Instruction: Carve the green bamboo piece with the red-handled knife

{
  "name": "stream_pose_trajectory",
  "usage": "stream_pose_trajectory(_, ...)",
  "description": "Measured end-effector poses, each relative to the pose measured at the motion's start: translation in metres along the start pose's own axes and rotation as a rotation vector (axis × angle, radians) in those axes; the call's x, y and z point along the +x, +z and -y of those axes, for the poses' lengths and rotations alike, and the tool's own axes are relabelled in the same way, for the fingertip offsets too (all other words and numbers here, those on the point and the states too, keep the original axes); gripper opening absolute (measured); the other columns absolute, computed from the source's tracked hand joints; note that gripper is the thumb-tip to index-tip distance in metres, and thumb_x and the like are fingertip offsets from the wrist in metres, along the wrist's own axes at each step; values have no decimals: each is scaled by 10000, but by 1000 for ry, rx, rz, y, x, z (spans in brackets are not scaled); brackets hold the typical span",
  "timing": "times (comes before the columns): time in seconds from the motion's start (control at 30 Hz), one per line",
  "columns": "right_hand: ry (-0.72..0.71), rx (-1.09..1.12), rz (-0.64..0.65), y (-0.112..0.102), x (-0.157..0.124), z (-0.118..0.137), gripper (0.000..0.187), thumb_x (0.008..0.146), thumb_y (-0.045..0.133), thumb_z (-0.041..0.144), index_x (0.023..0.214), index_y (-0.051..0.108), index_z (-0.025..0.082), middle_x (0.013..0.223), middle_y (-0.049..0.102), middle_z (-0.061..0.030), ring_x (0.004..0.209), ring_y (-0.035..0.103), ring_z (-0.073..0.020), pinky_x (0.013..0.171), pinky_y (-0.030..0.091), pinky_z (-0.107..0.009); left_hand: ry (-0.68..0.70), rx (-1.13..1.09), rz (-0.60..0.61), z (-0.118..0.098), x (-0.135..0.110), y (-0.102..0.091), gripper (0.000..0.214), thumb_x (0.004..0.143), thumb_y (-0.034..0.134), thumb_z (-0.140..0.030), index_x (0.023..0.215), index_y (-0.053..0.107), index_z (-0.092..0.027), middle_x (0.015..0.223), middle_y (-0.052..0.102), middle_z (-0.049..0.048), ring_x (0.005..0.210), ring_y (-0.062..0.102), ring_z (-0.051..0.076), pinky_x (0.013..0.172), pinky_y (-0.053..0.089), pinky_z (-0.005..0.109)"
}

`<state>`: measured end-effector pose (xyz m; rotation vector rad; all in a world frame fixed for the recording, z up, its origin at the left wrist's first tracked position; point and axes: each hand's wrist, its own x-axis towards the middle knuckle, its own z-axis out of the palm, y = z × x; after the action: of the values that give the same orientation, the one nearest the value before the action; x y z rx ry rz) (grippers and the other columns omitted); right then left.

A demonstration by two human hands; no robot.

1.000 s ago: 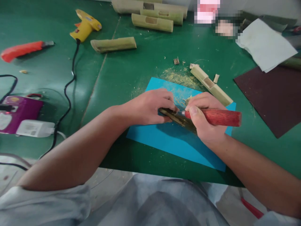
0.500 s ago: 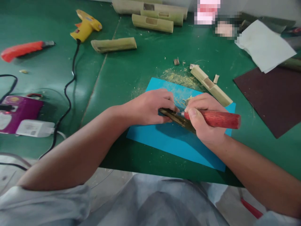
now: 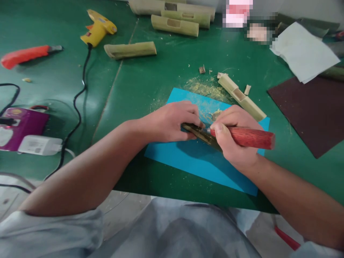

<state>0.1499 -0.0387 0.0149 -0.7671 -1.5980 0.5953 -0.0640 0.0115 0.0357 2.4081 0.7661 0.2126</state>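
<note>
My left hand [image 3: 181,121] grips the upper left end of a dark, narrow bamboo piece [image 3: 208,137], its fingers closed around that end. In my right hand [image 3: 236,138] is a carving tool with a thick red wooden handle [image 3: 252,137]. Its short metal shank points left and meets the bamboo near my left fingertips; the cutting tip is too small to make out. Both hands are over a blue sheet [image 3: 188,157] sprinkled with shavings. Just beyond my right hand, a split bamboo piece [image 3: 249,104] with a rectangular notch rests partly on the sheet.
Sawdust [image 3: 205,87] lies behind the sheet. Several notched bamboo tubes [image 3: 174,25] are at the back, with another bamboo piece [image 3: 131,50] nearer. Left are a yellow glue gun [image 3: 98,28], a red-handled cutter [image 3: 27,56] and a purple power strip [image 3: 32,125]. A dark brown sheet [image 3: 311,114] lies right.
My right hand and the red-handled tool have shifted very slightly. My left hand keeps its hold on the bamboo, and the rest of the table looks the same.
</note>
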Motion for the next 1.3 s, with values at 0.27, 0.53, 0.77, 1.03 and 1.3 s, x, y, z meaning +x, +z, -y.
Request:
stream_pose_trajectory(0.27,-31,-26,-86,-2,-4,-1,204,883,647,204,696,585,259,625,601,42,598,591,-137,585,528,-328,21,-8,-5,3,-1,1,219,930,649,-301,1082,766,-196,1046,708,78,1040,628,212,937,459,319)
stream_pose_trajectory(0.53,-5,-21,-87,-2,-6,-3,171,928,647,257,762,657,296,727,674,38,680,653,-164,645,577,-367,4,3,24,2,0,-1,223,921,655,-299,1090,765,-204,1047,704,79,1041,626,215,921,460,318)
stream_pose_trajectory(0.77,43,56,-6,0,-4,-3,132,905,697,208,778,681,241,761,694,18,741,651,-147,704,561,-339,1,11,9,0,0,0,159,910,654,-279,1001,752,-194,1034,715,77,1024,626,217,901,461,331)
stream_pose_trajectory(1.03,63,66,-32,3,-3,-4,168,922,692,229,756,666,225,746,684,18,748,648,-144,713,548,-329,-7,14,-1,0,0,0,136,908,652,-274,961,742,-188,1027,709,76,1019,629,214,904,463,330)
stream_pose_trajectory(1.3,88,76,-38,4,-4,-5,166,917,686,232,754,662,232,743,669,22,761,645,-159,724,546,-357,-1,17,-5,0,0,1,156,911,640,-272,981,751,-188,1036,711,81,1025,627,213,910,463,328)
